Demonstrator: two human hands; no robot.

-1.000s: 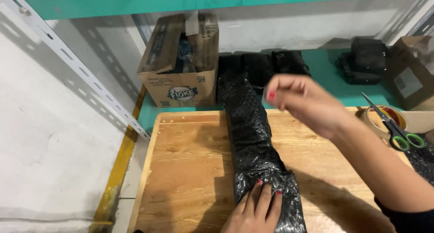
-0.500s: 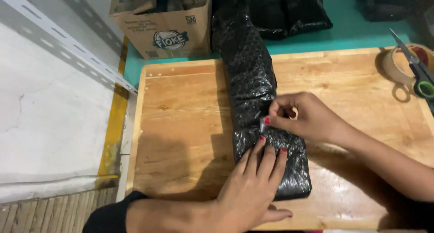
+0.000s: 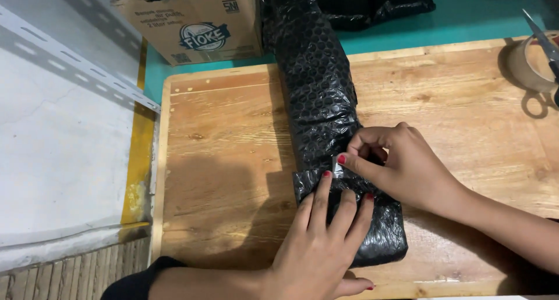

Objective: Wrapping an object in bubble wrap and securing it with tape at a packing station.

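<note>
Just one head cam, looking steeply down and close at the wooden table [image 3: 221, 160] (carton [image 3: 192, 26] at upper left).

parcel [image 3: 317, 96]: black bubble wrap, shiny, bumpy plastic
board [image 3: 227, 178]: light wood, smooth, a bit shiny
box [image 3: 195, 26]: brown cardboard, dull
tape piece [image 3: 338, 163]: clear, shiny
tape roll [image 3: 527, 64]: brown, smooth
shelf [image 3: 466, 15]: green paint, smooth

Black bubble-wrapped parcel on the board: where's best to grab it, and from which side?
Probably the bare middle of the black bubble-wrapped parcel, from above, fingers spanning its long flanks. It lies flat and lengthwise on the wooden board, narrow there. The left hand and right hand cover the near end.
</note>
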